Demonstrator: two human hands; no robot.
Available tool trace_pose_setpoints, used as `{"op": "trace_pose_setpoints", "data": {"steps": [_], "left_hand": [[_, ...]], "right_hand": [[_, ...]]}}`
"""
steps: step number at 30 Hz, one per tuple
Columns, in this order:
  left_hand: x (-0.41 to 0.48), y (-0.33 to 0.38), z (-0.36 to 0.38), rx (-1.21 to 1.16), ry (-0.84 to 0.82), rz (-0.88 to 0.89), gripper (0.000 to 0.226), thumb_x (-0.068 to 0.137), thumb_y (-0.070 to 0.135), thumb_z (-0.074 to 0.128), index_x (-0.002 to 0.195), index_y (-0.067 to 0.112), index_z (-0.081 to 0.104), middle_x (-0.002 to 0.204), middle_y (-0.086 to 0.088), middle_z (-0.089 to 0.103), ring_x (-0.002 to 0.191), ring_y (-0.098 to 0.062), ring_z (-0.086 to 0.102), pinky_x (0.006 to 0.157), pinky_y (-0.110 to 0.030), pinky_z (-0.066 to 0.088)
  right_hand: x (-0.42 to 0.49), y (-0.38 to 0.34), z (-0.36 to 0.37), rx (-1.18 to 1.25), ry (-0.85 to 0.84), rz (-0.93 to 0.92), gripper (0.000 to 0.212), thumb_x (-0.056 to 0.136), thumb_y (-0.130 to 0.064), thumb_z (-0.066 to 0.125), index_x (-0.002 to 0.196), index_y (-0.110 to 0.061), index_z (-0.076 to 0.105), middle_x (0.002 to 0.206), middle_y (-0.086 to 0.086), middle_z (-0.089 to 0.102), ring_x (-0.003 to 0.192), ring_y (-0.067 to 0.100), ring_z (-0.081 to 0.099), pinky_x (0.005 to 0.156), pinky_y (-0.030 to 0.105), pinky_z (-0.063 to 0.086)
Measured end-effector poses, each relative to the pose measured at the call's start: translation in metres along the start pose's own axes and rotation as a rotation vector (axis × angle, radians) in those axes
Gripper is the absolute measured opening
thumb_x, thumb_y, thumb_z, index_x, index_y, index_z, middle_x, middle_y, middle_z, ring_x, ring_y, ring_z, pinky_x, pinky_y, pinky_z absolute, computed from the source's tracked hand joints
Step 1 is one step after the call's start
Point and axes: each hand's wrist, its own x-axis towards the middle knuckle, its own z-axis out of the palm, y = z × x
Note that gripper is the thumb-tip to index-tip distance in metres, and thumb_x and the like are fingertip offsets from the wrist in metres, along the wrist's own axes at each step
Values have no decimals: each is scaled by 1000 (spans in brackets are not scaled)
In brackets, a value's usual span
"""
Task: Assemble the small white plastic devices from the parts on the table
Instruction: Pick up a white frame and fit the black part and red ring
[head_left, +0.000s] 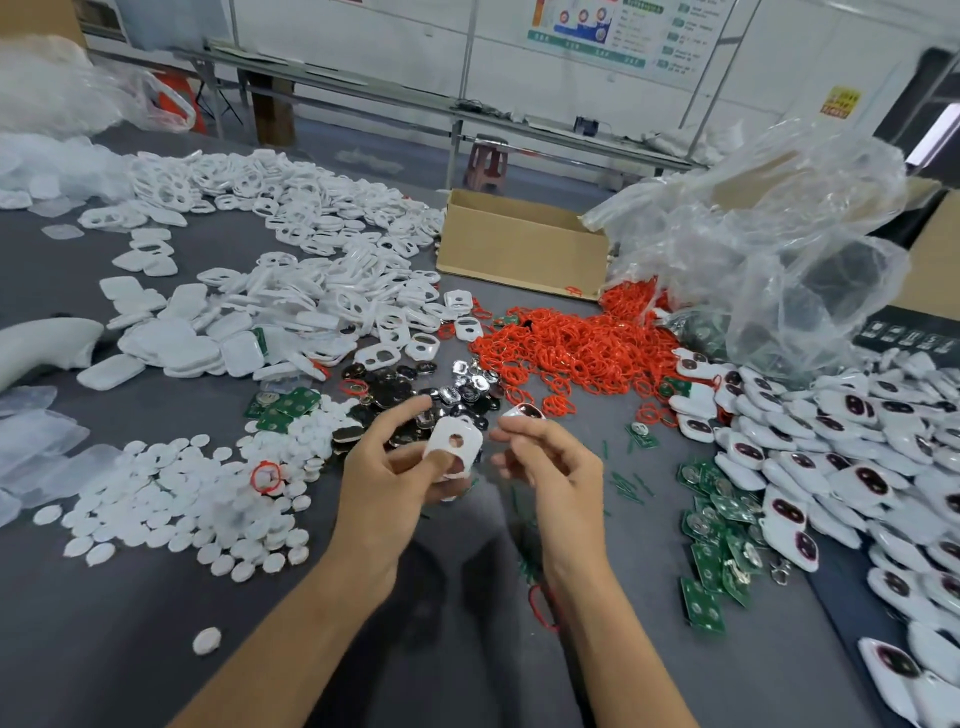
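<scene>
We see the left hand (384, 478) raised over the grey table (130, 649), fingers curled round a white shell (453, 446) with two cut-outs. The thumb covers the lower cut-out and the index finger points out past the top edge. The right hand (556, 467) is just beside it, fingertips pinching a small white insert (524, 412) with a dark face and reddish rim. The insert sits near the shell's upper right corner; we can't tell if they touch.

On the table around the hands:
- white oval discs (182, 499) on the left
- loose shells (311, 296) behind those
- dark shiny lenses (410, 387) just behind the hands
- red rings (571, 343) at back right
- green circuit boards (719, 525) on the right
- finished devices (857, 447) at far right

A cardboard box (519, 244) and a clear plastic bag (779, 234) sit at the back.
</scene>
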Motion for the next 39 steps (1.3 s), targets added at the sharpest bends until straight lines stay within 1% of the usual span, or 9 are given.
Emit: {"op": "trace_pose_setpoints", "data": {"steps": [8, 15, 20, 22, 25, 31, 33, 36, 39], "left_hand": [[1, -5, -7, 121, -134, -62, 27, 83, -12, 63, 95, 12, 71, 85, -13, 75, 78, -29, 73, 64, -31, 60], [2, -6, -10, 179, -185, -84, 31, 81, -13, 66, 103, 8, 67, 94, -21, 72, 86, -32, 70, 79, -41, 60], [2, -9, -12, 403, -225, -23, 38, 80, -11, 68, 106, 16, 65, 84, -7, 74, 65, -11, 65, 59, -25, 54], [4, -8, -12, 328, -232, -42, 38, 80, -10, 68, 109, 15, 64, 87, -7, 75, 69, -11, 67, 64, -24, 54], [7, -7, -13, 138, -239, -79, 39, 79, -11, 68, 112, 10, 65, 92, -9, 76, 80, -16, 70, 77, -25, 56], [6, -13, -8, 95, -191, -6, 10, 88, 12, 67, 92, 12, 75, 91, -12, 75, 85, -27, 71, 78, -33, 59], [8, -11, -8, 38, -132, 5, 8, 82, 21, 70, 82, 16, 77, 85, -6, 76, 79, -17, 70, 72, -26, 58], [9, -7, -7, -34, -92, -32, 23, 74, 32, 69, 76, 8, 71, 78, -5, 73, 73, -13, 68, 66, -22, 57], [8, -7, -7, -96, -74, -109, 24, 85, 23, 66, 70, 4, 63, 86, -19, 70, 81, -28, 69, 68, -33, 61]], "right_hand": [[2, 6, 1, -38, -129, 68, 9, 83, 2, 67, 89, -4, 71, 75, 4, 70, 61, 7, 60, 59, 15, 48], [1, 3, 1, -66, -139, 29, 15, 84, -2, 68, 98, -8, 70, 80, 4, 65, 64, 11, 55, 63, 19, 46], [-6, -3, 4, -237, -364, 32, 9, 83, -8, 72, 91, -5, 72, 79, 21, 68, 67, 23, 54, 66, 37, 44], [-5, -1, 5, -226, -276, 29, 4, 86, -3, 67, 86, 1, 69, 72, 23, 65, 64, 20, 55, 64, 32, 43], [-2, -1, 3, -81, -117, 50, 4, 89, 4, 60, 90, 6, 63, 66, 6, 66, 51, 7, 53, 52, 19, 45], [-8, -5, 9, 71, -174, 184, 4, 89, 4, 59, 92, 3, 61, 73, 7, 70, 62, 21, 68, 60, 29, 58], [-7, -5, 8, -143, -143, 133, 3, 87, -7, 67, 86, -10, 67, 71, 1, 69, 62, 18, 66, 63, 29, 57], [-4, -15, -8, -710, -135, -44, 12, 77, -30, 78, 76, -23, 68, 65, -11, 66, 52, -1, 53, 56, 13, 43], [-5, -38, -33, -944, -352, 171, 32, 66, -38, 84, 59, -17, 61, 52, -7, 61, 45, 0, 52, 51, 17, 45]]}}
